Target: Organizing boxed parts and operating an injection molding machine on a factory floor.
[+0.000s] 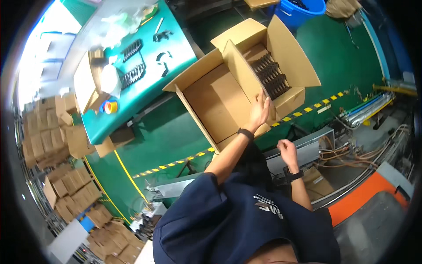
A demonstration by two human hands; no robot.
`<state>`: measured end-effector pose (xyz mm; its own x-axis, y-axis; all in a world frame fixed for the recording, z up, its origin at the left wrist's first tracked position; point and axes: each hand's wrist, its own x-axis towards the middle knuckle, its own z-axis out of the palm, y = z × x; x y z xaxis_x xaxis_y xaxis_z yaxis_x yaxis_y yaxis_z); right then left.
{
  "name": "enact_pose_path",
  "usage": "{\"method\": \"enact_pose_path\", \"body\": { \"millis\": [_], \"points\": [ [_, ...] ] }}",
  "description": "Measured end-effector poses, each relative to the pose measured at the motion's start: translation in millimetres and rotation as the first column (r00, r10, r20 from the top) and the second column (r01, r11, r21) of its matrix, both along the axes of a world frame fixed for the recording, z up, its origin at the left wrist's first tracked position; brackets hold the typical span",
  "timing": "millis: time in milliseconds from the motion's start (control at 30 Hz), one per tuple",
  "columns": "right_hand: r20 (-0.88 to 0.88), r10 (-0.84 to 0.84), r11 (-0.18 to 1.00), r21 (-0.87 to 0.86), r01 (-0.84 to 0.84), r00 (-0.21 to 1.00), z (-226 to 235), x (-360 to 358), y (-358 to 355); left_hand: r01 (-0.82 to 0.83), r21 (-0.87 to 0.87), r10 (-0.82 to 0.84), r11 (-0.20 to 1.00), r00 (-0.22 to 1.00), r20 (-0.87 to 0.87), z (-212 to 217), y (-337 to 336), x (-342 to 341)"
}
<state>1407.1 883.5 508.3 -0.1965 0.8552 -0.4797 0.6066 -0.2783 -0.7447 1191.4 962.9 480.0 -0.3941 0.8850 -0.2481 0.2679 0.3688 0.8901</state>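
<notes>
Two open cardboard cartons standing side by side, seen from above with a person's hands at their near edge. The left carton (pixel 220 101) shows its brown bottom panel; the right carton (pixel 292 53), its flaps spread outward, contains a bank of black ribbed parts (pixel 269 75) nested in rows. An upright cardboard panel (pixel 241 66) stands between the two openings.

The left hand (pixel 259 111) lies at the near end of this panel, fingers extended and close together, palm turned toward the cardboard — it appears to press there, though the contact itself is hard to make out. The right hand (pixel 288 152) is held apart from the cartons, lower and to the right, its fingers curled inward; whether they close fully, or around anything, cannot be told. A dark band encircles each wrist.

At upper left, a turquoise-topped table (pixel 178 42) bears further black ribbed pieces (pixel 132 75), small curved black parts (pixel 163 63) and, near its lower edge, a roll of yellow tape (pixel 111 107) beside a blue one. A blue tub (pixel 301 13) stands beyond the right carton. Black-and-yellow striped tape (pixel 307 108) crosses the green floor (pixel 162 136) — brown cartons (pixel 70 193) are stacked at far left.
</notes>
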Motion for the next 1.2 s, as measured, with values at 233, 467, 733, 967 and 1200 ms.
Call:
{"method": "enact_pose_path", "body": {
  "millis": [233,467,733,967,1200],
  "points": [
    [0.458,0.167,0.789,0.47,-0.397,0.873,47,-133,81,-0.1,0.13,0.075,0.986,0.98,0.186,-21,-17,-13],
    [0.501,0.411,0.885,-0.017,-0.466,0.762,-18,-133,125,-0.599,-0.288,0.349,0.747,0.722,-0.597,-155,-138,-93],
    [0.472,0.482,0.811,0.078,-0.58,0.738,-32,-117,136,-0.819,-0.426,0.787,0.384,0.532,-0.312,-167,-161,-116],
    [0.415,0.511,0.789,0.121,-0.602,0.753,-45,-112,138,-0.875,-0.374,0.859,0.307,0.424,-0.286,-119,-149,-110],
    [0.264,0.521,0.799,0.183,-0.573,0.812,-51,-111,134,-0.961,-0.15,0.943,0.234,0.261,-0.204,-98,-168,-111]
  ]
}}
